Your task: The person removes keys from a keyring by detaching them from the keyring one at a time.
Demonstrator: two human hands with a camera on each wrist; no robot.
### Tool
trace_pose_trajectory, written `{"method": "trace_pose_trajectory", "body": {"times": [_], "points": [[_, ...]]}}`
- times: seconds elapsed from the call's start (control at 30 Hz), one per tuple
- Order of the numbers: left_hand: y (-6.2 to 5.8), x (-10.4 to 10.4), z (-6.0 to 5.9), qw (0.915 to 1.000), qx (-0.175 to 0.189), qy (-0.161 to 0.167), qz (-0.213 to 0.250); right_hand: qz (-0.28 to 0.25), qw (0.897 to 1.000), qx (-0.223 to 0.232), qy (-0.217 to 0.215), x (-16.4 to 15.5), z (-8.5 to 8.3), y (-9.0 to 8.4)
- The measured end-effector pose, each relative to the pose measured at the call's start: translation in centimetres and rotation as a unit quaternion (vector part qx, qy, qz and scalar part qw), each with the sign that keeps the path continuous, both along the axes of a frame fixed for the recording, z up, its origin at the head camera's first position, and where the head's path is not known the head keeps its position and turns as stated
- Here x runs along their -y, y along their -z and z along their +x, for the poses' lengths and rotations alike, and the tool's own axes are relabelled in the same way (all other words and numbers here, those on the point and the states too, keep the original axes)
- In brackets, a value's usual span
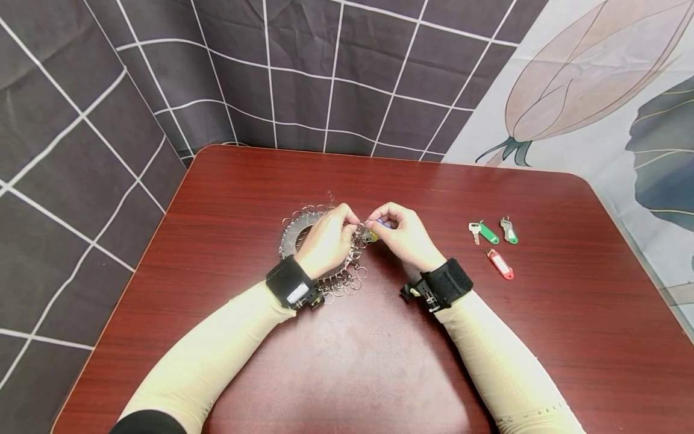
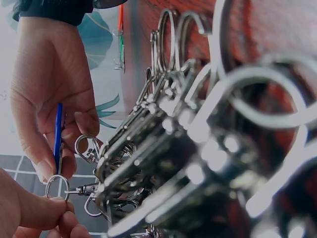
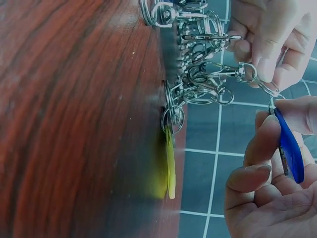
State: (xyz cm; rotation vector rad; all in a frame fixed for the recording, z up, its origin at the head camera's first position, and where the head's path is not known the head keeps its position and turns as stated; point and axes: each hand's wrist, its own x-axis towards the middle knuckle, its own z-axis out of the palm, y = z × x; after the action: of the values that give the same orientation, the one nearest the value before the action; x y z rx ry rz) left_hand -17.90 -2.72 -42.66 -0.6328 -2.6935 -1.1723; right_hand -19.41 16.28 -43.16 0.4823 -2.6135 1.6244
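While the blue key tag [image 3: 290,148] lies pinched between thumb and fingers of the right hand [image 1: 403,235], its long axis runs toward the small split ring [image 2: 57,186] at its end, which the left hand [image 1: 325,241] pinches beside a swivel clasp [image 3: 223,69]. Both hands meet, wrists bent inward, over the ring-covered metal key rack [image 1: 295,232] on the bench [image 1: 217,193]. No writing is readable on the tag.
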Motion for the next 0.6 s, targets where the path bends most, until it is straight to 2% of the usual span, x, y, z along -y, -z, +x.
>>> {"method": "trace_pose_trajectory", "body": {"times": [0.4,0.5,0.6], "points": [[-0.3,0.14,0.05,0.9981,-0.04,0.009,-0.045,-0.033,0.998,0.048,0.002,0.51,0.26,-0.14],[-0.36,0.12,0.12,0.9973,-0.049,0.015,-0.053,-0.046,0.996,0.08,0.008,0.53,0.44,-0.34],[-0.32,0.15,0.15,0.9964,-0.059,0.02,-0.058,-0.084,0.988,0.131,0.011,0.6,0.42,-0.44]]}}
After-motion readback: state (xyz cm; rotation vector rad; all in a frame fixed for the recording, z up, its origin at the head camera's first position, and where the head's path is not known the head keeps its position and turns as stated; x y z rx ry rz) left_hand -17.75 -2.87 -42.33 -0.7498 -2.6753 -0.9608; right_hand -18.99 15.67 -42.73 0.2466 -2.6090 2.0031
